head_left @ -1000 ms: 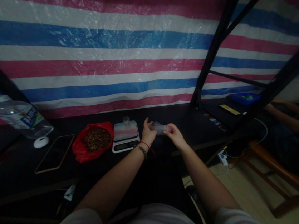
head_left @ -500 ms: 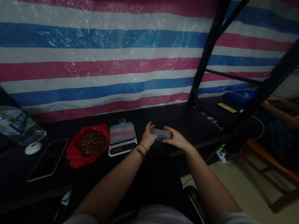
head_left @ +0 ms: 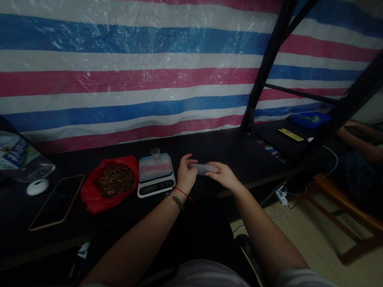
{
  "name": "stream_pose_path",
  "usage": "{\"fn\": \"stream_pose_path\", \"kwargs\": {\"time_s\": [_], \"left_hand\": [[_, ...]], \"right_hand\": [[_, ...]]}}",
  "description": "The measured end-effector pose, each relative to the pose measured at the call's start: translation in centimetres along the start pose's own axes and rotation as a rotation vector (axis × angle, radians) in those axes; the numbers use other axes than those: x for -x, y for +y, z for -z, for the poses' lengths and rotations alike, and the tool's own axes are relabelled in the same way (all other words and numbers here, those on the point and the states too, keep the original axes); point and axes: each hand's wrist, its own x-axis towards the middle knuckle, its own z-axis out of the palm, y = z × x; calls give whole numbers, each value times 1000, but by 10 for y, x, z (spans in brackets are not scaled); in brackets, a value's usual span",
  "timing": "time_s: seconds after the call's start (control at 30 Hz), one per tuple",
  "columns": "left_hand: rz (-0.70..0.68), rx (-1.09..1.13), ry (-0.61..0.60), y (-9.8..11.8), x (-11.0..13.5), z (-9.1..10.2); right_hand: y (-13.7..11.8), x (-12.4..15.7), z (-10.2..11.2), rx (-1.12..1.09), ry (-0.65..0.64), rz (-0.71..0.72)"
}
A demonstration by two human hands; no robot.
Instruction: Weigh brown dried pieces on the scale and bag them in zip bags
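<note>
Your left hand (head_left: pixel 185 177) and right hand (head_left: pixel 225 177) have squeezed the puffy clear plastic bag (head_left: pixel 203 168) into a thin roll, and your fingers now pinch its two ends, low over the black table (head_left: pixel 223 147), just right of the kitchen scale (head_left: pixel 155 169).

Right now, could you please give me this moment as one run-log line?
left hand: holds small pale packet | right hand: holds same packet | nearby: scale, red bag | surface: dark table
</note>
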Motion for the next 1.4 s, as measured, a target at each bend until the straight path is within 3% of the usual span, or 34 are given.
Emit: {"fn": "stream_pose_path", "kwargs": {"time_s": [0.2,0.37,0.77,0.97,1.1,1.23,1.4], "left_hand": [[136,64,-2,-18,5,2],[124,52,-150,-18,7,-5],[86,12,-12,-13,4,-4],[99,-119,-61,-12,8,2],[130,-82,-103,-6,9,2],[13,22,-76,10,15,7],[-206,158,-65,47,30,39]], "right_hand": [[10,2,-2,103,-79,57],[13,0,0,218,-98,60],[12,-3,-4,235,-71,84],[13,-1,-4,471,-91,52],[12,1,-5,445,-105,53],[-6,3,-5,283,-85,110],[-67,7,-5,244,-80,294]]}}
